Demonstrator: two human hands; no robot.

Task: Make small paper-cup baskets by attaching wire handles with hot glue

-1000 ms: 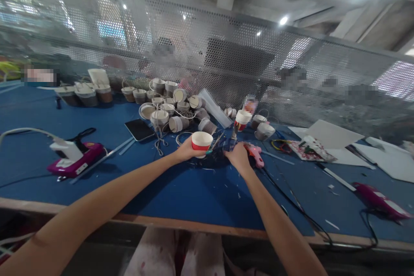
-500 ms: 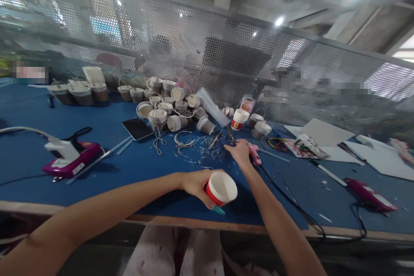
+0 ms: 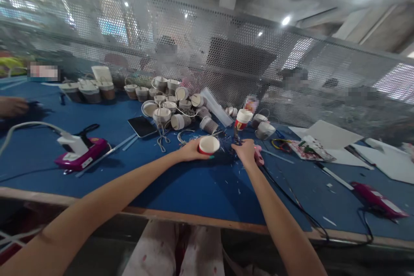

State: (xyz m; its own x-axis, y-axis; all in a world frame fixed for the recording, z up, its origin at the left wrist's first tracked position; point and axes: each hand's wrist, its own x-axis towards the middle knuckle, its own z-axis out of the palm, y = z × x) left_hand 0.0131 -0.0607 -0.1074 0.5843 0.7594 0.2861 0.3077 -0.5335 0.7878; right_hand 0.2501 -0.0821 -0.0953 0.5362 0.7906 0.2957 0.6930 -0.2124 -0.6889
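My left hand (image 3: 191,149) is wrapped around a red and white paper cup (image 3: 208,144) that sits on the blue table top (image 3: 200,185), its mouth facing up. My right hand (image 3: 246,152) lies a little to the right of the cup, fingers curled over small scraps by a pink glue gun (image 3: 258,155). What those fingers hold is hidden. A second red and white cup (image 3: 242,119) stands upright just beyond the right hand.
A heap of brown-wrapped cups with string handles (image 3: 171,108) lies behind the hands, next to a dark tablet (image 3: 142,126). A magenta tool (image 3: 80,155) rests at left, another (image 3: 378,200) at right. White sheets (image 3: 326,136) lie far right. Another person's hand (image 3: 11,105) shows at the left edge.
My left hand carried the cup from near the table's front edge back out to the scraps and set it down. The right hand stayed in place.
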